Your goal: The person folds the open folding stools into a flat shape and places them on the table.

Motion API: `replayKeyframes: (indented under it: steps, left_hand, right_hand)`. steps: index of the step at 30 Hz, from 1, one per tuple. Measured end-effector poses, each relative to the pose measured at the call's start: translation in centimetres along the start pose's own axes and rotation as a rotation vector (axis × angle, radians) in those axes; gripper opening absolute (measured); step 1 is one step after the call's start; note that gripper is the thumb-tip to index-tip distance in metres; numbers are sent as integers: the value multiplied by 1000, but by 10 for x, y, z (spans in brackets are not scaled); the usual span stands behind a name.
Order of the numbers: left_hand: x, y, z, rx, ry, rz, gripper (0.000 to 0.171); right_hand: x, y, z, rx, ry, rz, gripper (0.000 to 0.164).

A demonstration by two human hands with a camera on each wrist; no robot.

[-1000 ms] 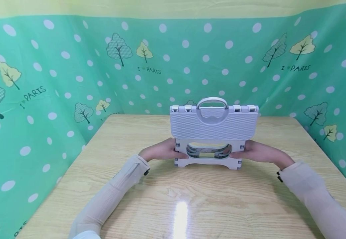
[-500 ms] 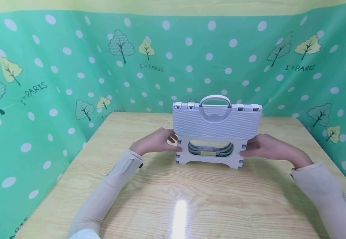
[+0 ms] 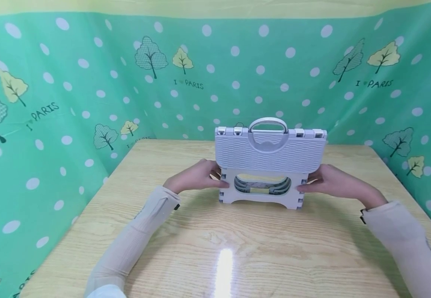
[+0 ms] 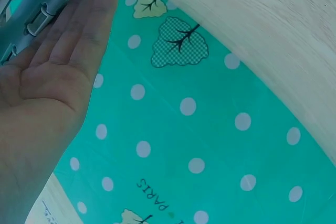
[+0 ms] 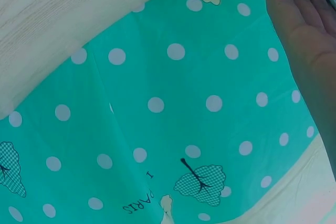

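A pale lilac folding stool (image 3: 238, 153), folded flat, stands upright on the table in the head view. Its woven-textured seat panel is at the top with a carry handle (image 3: 269, 119) above, and an oval opening shows in the legs below. At the stool's left side my left hand (image 3: 196, 175) holds the edge, thumb on the front and fingers partly hidden behind. My right hand (image 3: 337, 182) grips the opposite edge the same way, its fingertips hidden. The left wrist view shows the fingers lying along the stool's hinged side (image 4: 31, 22); in the right wrist view only a corner of it appears.
A wood-grain table (image 3: 200, 240) lies beneath the stool, with a bright light reflection near its front. Around the back and sides hangs a green dotted curtain (image 3: 185, 124) with tree prints, close behind the table's far edge.
Both hands have shifted outward from their deeper grip on the stool's legs to its side edges, then closed slightly inward. The stool stays upright; the whole head view has shifted a little.
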State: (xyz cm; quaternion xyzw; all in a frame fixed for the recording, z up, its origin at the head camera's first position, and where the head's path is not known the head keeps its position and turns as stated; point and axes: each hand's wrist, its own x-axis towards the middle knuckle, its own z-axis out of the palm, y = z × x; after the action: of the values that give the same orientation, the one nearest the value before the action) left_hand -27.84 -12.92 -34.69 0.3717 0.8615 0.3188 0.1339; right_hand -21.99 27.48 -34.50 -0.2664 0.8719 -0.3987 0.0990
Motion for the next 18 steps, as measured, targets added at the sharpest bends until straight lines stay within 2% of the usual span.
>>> replayKeyframes:
  steps: [18]
  left_hand:
    - [1, -3, 2, 10, 9, 30, 50]
  right_hand:
    - [0, 1, 1, 0, -7, 11, 65]
